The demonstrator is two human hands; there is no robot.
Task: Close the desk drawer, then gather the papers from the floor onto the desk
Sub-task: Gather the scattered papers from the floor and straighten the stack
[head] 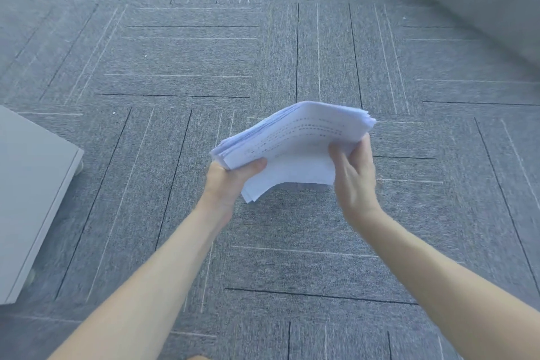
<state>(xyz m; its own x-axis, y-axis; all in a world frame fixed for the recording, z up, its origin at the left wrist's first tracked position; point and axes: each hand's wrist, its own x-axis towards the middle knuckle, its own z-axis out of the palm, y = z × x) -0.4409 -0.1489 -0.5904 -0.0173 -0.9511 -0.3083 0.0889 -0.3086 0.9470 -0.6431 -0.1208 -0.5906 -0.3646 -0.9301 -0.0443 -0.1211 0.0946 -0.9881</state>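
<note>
While the stack of papers hung clear above the grey carpet, the left hand pinched its near-left corner and the right hand clasped its right edge, probably to keep loose sheets squared together.
</note>
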